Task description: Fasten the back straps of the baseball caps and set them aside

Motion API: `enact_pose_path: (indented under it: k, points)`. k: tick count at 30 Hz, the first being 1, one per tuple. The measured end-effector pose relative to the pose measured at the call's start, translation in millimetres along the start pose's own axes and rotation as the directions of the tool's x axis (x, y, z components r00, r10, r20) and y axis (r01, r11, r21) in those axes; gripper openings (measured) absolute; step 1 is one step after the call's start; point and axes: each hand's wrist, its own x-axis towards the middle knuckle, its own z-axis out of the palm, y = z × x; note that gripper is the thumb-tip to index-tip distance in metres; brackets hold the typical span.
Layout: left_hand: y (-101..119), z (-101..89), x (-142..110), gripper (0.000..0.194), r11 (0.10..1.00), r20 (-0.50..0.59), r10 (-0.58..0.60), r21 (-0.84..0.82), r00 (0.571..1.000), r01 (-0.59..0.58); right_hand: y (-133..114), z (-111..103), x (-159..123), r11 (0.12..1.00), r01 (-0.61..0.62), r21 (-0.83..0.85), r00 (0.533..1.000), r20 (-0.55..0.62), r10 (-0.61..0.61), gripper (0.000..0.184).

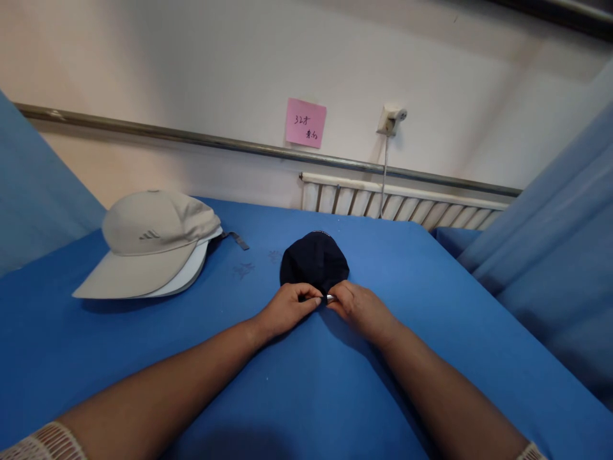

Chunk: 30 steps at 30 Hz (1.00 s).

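A dark navy cap (313, 262) lies on the blue surface in front of me, its rounded crown on the far side. At its near edge my left hand (288, 308) pinches what looks like the cap's strap between thumb and fingers. My right hand (361, 309) is closed at the same edge, just to the right, gripping a small silvery clasp (331, 298). The two sets of fingertips nearly meet. The cap's brim cannot be seen, and the fingers hide most of the strap.
Stacked caps (143, 239), beige on top of white, sit on the left of the blue-covered bed (268, 396). A dark strap end (238, 240) sticks out behind them. Blue curtains (565, 255) hang at both sides. Beyond are a metal rail (230, 145), a radiator (354, 199) and a plugged socket (389, 120).
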Motion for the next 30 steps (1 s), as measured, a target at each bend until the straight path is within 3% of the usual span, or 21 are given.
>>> enact_pose_path:
  k: [10, 15, 22, 30]
  points:
    - [-4.6, 2.2, 0.3, 0.02, 1.0, 0.016, 0.012, -0.013, 1.0, -0.012, -4.8, -5.6, 0.9, 0.998, -0.033, 0.046, 0.998, 0.051, 0.031, 0.006]
    - [-4.8, -0.9, 0.1, 0.022, 0.999, 0.063, -0.007, -0.048, 0.998, 0.01, -2.8, -4.6, -0.8, 0.993, -0.051, 0.103, 0.998, 0.029, 0.049, 0.009]
    - [0.9, -2.6, -0.5, 0.025, 0.981, 0.097, -0.115, -0.144, 0.989, 0.129, -1.7, -0.3, -2.4, 0.993, -0.047, 0.106, 0.999, -0.007, 0.048, 0.008]
    - [2.8, -2.8, -1.5, 0.027, 0.963, 0.144, -0.124, -0.22, 0.982, 0.154, -1.0, 2.2, -3.1, 0.991, -0.002, 0.134, 0.998, -0.061, 0.011, 0.007]
